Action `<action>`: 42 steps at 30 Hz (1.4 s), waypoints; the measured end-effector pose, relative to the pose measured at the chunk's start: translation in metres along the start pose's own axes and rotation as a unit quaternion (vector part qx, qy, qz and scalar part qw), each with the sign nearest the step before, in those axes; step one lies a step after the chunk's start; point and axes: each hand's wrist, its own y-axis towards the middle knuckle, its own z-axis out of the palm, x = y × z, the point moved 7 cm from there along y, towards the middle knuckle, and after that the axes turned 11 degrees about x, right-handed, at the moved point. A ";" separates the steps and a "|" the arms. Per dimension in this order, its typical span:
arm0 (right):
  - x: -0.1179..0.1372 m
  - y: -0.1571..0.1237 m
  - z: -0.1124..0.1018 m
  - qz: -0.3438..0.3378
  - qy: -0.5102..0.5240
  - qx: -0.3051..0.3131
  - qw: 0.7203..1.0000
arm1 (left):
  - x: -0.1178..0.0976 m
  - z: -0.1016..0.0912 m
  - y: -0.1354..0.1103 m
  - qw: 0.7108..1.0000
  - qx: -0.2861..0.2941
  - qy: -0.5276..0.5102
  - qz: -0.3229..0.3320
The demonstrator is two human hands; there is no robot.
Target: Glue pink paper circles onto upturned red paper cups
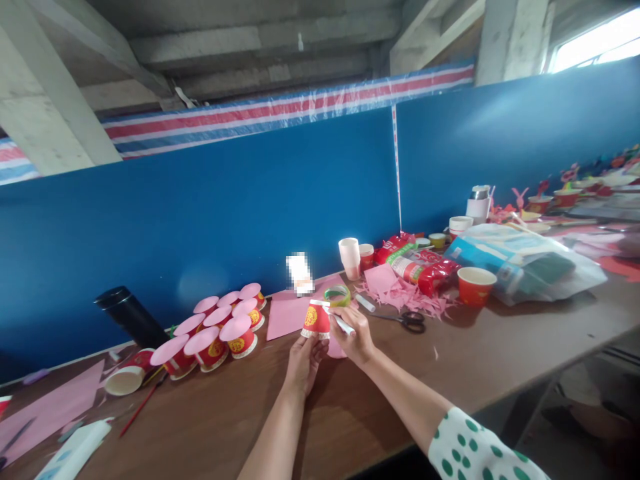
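My left hand grips a red paper cup with a yellow round print, turned upside down above the table. In my right hand is a white pen-shaped tube, its front end close to the cup's upturned base; whether it touches I cannot tell. Behind the cup lies a roll of green-yellow tape. A pink paper disc shows partly under my hands. To the left stand several upturned red cups topped with pink discs.
Black scissors and a white tube lie right of my hands, near pink paper scraps and a red packet. Further right are a red cup and a plastic bag. A black flask leans left against the blue partition.
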 end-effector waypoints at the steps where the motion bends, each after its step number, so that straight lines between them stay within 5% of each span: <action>1: 0.000 0.000 0.000 0.000 0.002 -0.003 1.000 | 0.000 0.000 0.000 1.000 -0.001 0.001 -0.001; 37: 0.000 -0.001 -0.002 0.006 0.033 -0.016 0.999 | 0.002 -0.012 0.003 0.996 -0.035 -0.076 0.002; 42: 0.010 -0.001 0.006 -0.005 0.024 0.028 0.999 | 0.000 -0.012 0.003 0.995 -0.036 -0.094 0.004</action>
